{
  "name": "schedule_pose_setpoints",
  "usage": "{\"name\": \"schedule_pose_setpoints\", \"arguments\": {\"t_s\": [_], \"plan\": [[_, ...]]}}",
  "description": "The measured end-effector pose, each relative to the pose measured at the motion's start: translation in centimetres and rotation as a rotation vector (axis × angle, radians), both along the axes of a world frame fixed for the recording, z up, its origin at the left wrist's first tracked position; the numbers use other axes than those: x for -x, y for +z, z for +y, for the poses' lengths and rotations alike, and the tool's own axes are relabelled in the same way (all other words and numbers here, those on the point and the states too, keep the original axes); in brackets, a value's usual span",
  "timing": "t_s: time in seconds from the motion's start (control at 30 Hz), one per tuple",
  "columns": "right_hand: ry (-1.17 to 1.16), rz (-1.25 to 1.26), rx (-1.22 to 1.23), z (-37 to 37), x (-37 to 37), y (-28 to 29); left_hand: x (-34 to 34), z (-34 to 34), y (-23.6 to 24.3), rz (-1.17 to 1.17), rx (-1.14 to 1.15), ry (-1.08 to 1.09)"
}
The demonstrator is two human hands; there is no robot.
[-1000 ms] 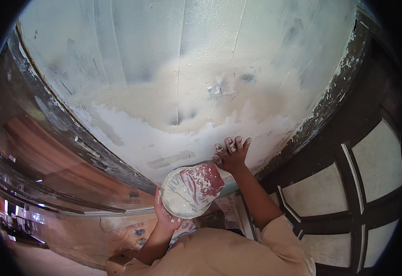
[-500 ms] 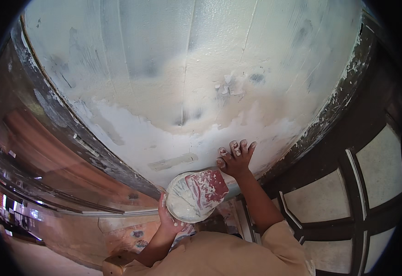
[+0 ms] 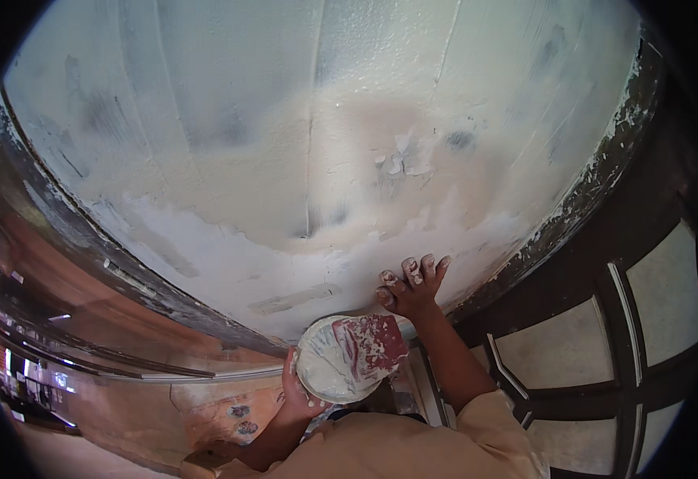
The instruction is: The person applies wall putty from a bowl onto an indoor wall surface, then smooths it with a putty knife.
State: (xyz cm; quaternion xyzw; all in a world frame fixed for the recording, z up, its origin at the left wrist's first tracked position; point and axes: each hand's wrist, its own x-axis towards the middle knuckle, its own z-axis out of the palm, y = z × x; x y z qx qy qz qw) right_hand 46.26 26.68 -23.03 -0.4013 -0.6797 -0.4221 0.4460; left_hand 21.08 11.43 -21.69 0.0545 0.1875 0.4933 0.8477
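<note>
My left hand (image 3: 302,391) is wrapped round the left edge of a round tub (image 3: 322,369) of white putty, held low in front of my body. A flat red spreader (image 3: 374,345), smeared with white, lies across the putty on its right side. Just right of the tub, my right hand (image 3: 414,294) is spread with its fingertips coated in white. It lies against the pale wall (image 3: 349,275) or just in front of it; exactly which, I cannot tell. No tool shows in the right hand.
The wall bears patchy white coating, ridges and a flaking spot (image 3: 403,162). Dark, paint-spattered frames edge it on both sides. A dark panelled door (image 3: 556,343) stands at the right. Glossy brown furniture or panelling (image 3: 125,327) is at the left.
The wall has slid lower in view. The tub, in my left hand, now appears a little lower and to the right. My right hand remains spread at nearly the same spot.
</note>
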Motion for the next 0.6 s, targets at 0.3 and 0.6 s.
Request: {"name": "schedule_pose_setpoints", "arguments": {"t_s": [0.3, 0.6], "plan": [[0.047, 0.054, -0.019, 0.0, 0.1, 0.0, -0.7, 0.6, -0.6, 0.083, 0.077, 0.043], [0.035, 0.054, -0.014, -0.1, -0.2, -0.5, -0.8, 0.6, -1.7, 0.055, 0.110, 0.024]]}}
